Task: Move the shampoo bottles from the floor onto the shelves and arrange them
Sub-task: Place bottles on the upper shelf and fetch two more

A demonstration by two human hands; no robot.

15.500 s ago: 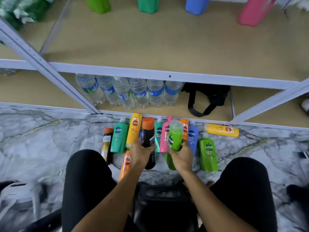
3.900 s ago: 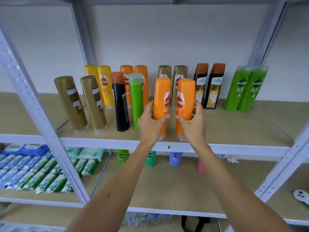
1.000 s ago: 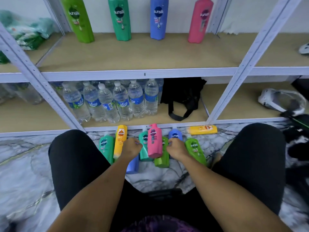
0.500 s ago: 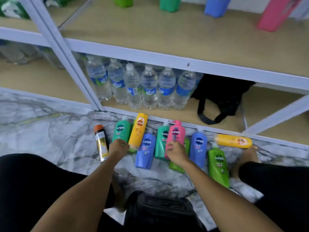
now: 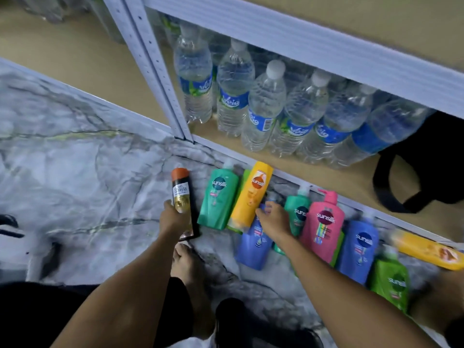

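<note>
A bare foot [image 5: 187, 270] rests on the grey marbled floor [image 5: 75, 197], nearest the camera. Just beyond it, the left hand [image 5: 174, 219] grips the slim black plastic shampoo bottle with an orange cap [image 5: 182, 197]. The right hand [image 5: 273, 221] lies with spread fingers on the blue plastic bottle [image 5: 253, 247], touching the tall yellow bottle [image 5: 252, 194]; whether it grips I cannot tell. Further off, clear plastic water bottles [image 5: 263, 106] stand on the lowest shelf [image 5: 326, 177].

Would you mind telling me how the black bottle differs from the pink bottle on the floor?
The black bottle is slim with an orange flat cap; the pink bottle is wide with a pump top. The left hand grips the black one; no hand holds the pink. Both lie on the floor.
</note>
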